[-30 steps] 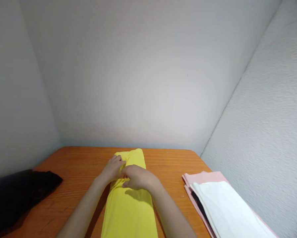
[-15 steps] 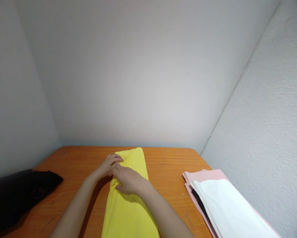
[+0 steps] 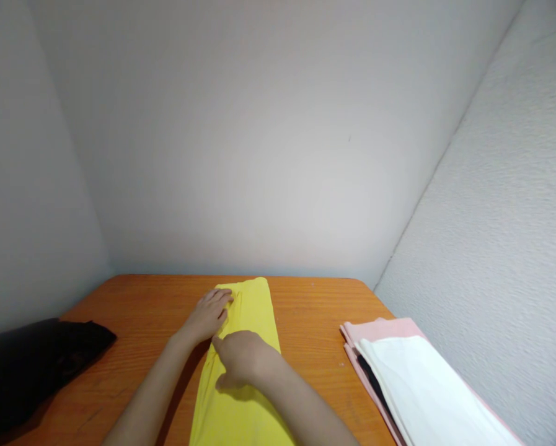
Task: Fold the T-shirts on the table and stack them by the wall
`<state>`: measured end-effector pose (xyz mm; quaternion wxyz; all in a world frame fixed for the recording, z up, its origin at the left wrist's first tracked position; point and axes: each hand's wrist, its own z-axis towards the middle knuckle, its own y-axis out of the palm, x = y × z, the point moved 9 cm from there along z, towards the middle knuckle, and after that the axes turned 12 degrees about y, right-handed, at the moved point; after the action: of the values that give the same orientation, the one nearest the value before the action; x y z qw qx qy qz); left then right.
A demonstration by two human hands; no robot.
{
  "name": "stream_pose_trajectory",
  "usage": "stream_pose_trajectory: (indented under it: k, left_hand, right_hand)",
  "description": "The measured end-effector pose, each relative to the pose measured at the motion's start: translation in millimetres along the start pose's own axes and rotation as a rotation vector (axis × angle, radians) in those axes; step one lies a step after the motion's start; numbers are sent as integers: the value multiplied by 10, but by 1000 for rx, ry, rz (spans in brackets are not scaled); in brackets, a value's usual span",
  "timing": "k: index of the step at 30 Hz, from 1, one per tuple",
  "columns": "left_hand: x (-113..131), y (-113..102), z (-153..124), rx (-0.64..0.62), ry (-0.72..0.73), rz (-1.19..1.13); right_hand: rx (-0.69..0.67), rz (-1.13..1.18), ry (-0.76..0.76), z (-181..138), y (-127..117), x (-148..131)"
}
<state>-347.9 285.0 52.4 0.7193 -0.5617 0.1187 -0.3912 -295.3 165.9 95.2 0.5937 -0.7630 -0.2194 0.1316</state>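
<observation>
A long folded yellow garment (image 3: 254, 310) lies lengthwise on the wooden table, with small wrinkles along its left edge. Near its far left corner rests my left hand (image 3: 211, 311), palm down and fingers spread on the fabric. Closer to me, my right hand (image 3: 245, 358) is over the garment's middle. Its index finger reaches to the left edge and its thumb is held apart, with no cloth visibly gripped; the other fingers are partly hidden.
A stack of folded cloth sits at the right, a white piece (image 3: 426, 384) over pink cloth (image 3: 401, 327) with a black layer between. Black fabric (image 3: 40, 365) lies at the left. Walls border the orange-brown wooden table (image 3: 315, 310) at the back and sides.
My right hand has slid toward me along the garment's left edge, away from the left hand. My left hand has flattened out in nearly the same place.
</observation>
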Motion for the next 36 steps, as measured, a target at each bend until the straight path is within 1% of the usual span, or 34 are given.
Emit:
stream_pose_trajectory:
  k: [3, 5, 7, 9, 11, 12, 14, 16, 19, 22, 26, 29, 32, 34, 36]
  left_hand:
    - [-6, 168, -37, -85, -56, 56]
    - [-56, 260, -65, -107, -99, 53]
    - [-110, 311, -69, -110, -124, 55]
    - [-158, 330, -39, -121, -128, 90]
    - [-207, 325, 16, -137, -129, 139]
    - [-228, 319, 48, -145, -128, 157]
    - [-259, 307, 110, -153, -117, 173]
    - [-274, 293, 157, -155, -102, 176]
    - [-264, 254, 202, -146, -81, 185]
    - [-188, 169, 248, -118, -56, 199]
    - [84, 5, 267, -71, 27, 195]
    - [306, -147, 130, -25, 62, 175]
    - [410, -269, -158, 5, 26, 140]
    - [444, -289, -382, -9, 15, 96]
    - [476, -260, -585, -41, 27, 41]
  right_hand:
    - [-49, -19, 15, -7, 65, -97]
    - [-57, -33, 13, 20, 143, -171]
    - [-16, -2, 33, 45, 225, -202]
    - [48, 76, 90, 33, 322, -144]
    - [101, 170, 140, -33, 437, -22]
    - [118, 217, 139, -81, 493, 35]
    - [142, 298, 89, -184, 574, 118]
    - [169, 349, 43, -266, 600, 182]
    - [223, 374, 40, -318, 563, 234]
    - [260, 358, 53, -331, 509, 212]
    - [306, 316, 87, -362, 476, 192]
    - [330, 328, 106, -367, 494, 216]
    - [377, 389, 121, -358, 493, 272]
    - [451, 434, 125, -397, 444, 307]
    - [539, 463, 118, -522, 363, 303]
